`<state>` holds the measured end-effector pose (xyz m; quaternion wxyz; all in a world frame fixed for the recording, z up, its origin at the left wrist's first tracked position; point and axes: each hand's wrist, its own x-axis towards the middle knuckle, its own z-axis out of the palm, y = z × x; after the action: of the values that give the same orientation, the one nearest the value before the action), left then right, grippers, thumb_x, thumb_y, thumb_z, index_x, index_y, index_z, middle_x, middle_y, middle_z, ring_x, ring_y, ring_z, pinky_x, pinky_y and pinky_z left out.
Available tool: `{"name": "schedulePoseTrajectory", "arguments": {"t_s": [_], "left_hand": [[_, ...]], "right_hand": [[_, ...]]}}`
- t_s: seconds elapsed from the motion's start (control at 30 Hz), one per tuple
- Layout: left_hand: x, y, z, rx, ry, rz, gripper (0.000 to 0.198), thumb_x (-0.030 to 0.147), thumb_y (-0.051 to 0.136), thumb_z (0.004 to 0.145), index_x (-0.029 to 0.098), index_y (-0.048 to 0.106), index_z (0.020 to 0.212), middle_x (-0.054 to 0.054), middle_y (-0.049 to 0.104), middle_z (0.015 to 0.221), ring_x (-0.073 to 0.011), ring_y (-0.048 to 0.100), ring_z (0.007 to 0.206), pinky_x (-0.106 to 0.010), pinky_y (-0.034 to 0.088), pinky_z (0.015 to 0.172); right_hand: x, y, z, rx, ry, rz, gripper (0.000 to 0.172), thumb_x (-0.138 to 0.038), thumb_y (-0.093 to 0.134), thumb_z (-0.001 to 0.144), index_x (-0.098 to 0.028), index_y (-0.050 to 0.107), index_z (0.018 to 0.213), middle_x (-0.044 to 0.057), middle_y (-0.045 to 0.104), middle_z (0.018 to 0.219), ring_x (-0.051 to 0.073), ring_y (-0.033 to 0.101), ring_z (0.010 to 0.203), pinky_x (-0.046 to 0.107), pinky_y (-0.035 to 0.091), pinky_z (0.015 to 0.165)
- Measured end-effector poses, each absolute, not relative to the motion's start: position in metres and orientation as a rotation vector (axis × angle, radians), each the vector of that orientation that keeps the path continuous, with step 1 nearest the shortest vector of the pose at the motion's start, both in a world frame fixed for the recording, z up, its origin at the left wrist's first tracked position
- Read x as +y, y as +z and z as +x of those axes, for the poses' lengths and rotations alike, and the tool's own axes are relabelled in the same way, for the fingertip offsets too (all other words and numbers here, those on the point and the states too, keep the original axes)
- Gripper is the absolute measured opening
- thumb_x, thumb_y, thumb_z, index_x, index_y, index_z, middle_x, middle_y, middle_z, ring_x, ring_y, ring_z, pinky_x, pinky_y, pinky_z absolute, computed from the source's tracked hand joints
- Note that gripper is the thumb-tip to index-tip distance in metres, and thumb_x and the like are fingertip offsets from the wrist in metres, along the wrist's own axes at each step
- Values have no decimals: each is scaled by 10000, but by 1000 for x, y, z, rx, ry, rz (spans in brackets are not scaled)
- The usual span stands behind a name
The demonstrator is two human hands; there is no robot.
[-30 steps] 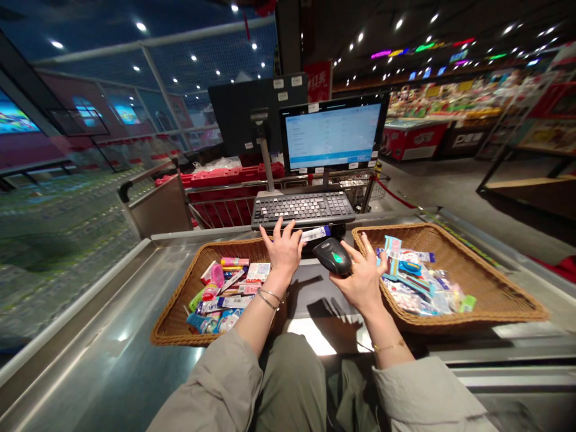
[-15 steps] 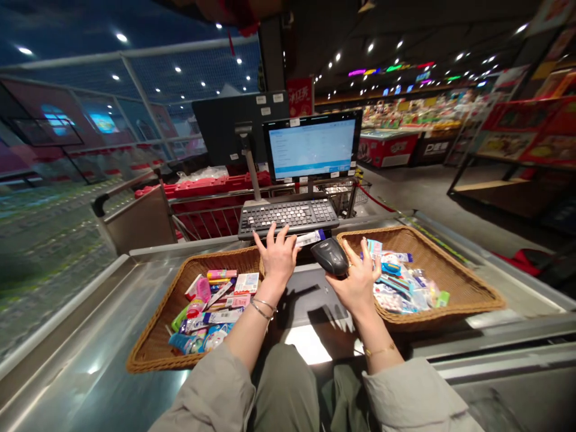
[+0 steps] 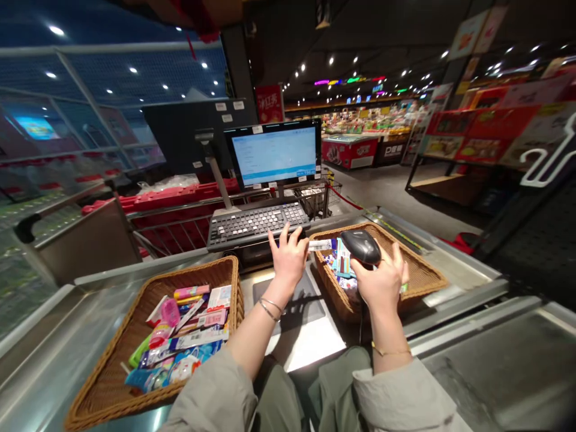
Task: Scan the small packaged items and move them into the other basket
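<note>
Black corded barcode scanner (image 3: pixel 360 247), glossy on top, clasped in closed right hand (image 3: pixel 382 279)

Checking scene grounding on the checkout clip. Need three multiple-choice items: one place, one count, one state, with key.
1. Where is the black handheld scanner?
A. On the keyboard
B. In the left hand
C. In the right hand, above the wicker basket on that side

2. How many thin bangles are on the left wrist?
A. One
B. Two
C. Four

3. What state is the monitor in?
A. Lit, showing a pale screen
B. Dark
C. Lying face down

1 C: the fingers wrap around it.
2 B: two thin bands show.
3 A: the upright screen glows pale blue.
</note>
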<state>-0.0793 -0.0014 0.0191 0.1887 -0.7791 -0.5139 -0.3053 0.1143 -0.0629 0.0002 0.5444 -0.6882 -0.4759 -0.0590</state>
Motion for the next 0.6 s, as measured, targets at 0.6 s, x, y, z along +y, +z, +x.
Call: {"name": "schedulePoseTrajectory", "arguments": {"t_s": [0.6], "left_hand": [[5, -4, 1, -1262, -566, -2721, 559, 261, 600, 957, 297, 478, 1501, -78, 421, 1634, -337, 230, 1574, -854, 70, 1156]], "right_hand": [[-56, -14, 160, -853, -245, -1720, 439, -496, 668, 712, -172, 752, 997, 185, 728, 1160, 377, 462, 1404, 603, 228, 1191]]}}
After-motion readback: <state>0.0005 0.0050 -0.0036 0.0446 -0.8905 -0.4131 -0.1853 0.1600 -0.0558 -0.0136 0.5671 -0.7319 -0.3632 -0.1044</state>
